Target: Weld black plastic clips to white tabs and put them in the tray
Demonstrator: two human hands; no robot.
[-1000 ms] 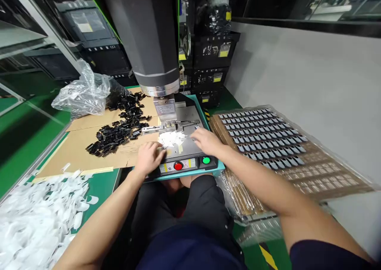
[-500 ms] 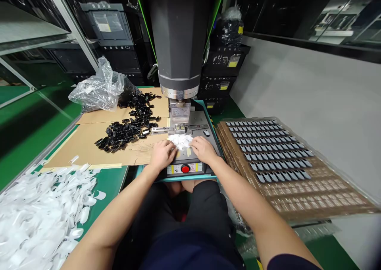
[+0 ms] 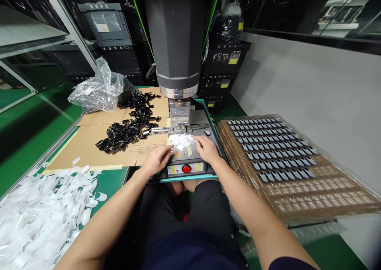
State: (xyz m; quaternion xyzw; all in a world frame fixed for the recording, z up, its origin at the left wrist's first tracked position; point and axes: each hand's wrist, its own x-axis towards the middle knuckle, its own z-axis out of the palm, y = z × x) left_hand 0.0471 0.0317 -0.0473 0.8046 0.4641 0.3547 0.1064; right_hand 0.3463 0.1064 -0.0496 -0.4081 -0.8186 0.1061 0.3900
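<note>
A small heap of white pieces lies on the grey machine base, just in front of the metal fixture. At the heap's left edge is my left hand, thumb and fingertips close together; what they may hold is too small to make out. My right hand touches the right edge of the heap with its index finger extended and the others curled. Between and below the hands, the red button sits on the front panel. One dark-rimmed grey part lies on the base at the right.
Black parts are piled on cardboard at the left, beside a clear plastic bag. Many white pieces cover the near left. Trays with rows of grey parts stand right. The machine head hangs above the fixture.
My left hand has drawn back left and down from the white heap. My right hand has shifted slightly right. The heap looks a little more spread toward the right.
</note>
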